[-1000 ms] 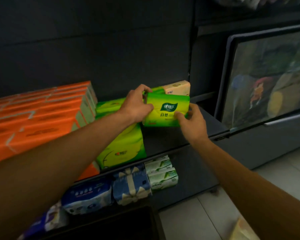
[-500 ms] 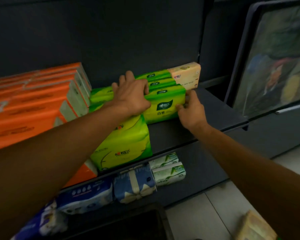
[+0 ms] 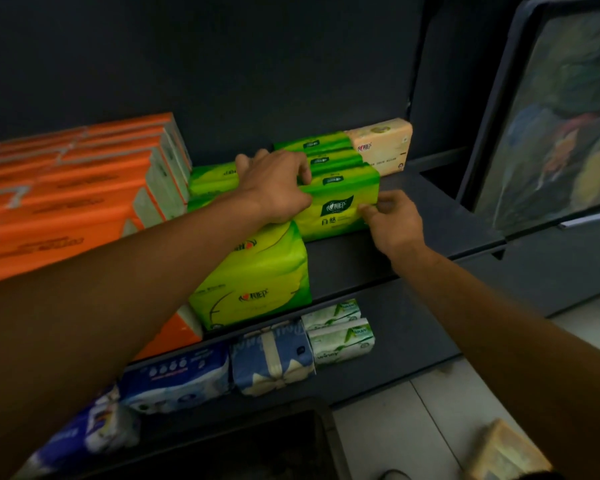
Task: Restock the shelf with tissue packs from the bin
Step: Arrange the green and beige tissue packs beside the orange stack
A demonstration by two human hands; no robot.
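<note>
dim corner by the shelving

a dark grey back panel (image 3: 257, 64) is rising behind the shelf (image 3: 437, 220), soaking up what little light is reaching it. pale floor tiles (image 3: 413, 431) are showing at lower right, grout lines running between them. a dark-framed panel (image 3: 551, 133) is standing at the right edge, possibly glass, with blurred colours smearing across it.

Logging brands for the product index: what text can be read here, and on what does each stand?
"自然", tentatively: on the face of the front green pack, under its logo.
That logo's own characters: too blurred to read.
Large green bundle, peach pack, orange boxes, white-green packs on the lower shelf: print is present but too blurred or small to read.
</note>
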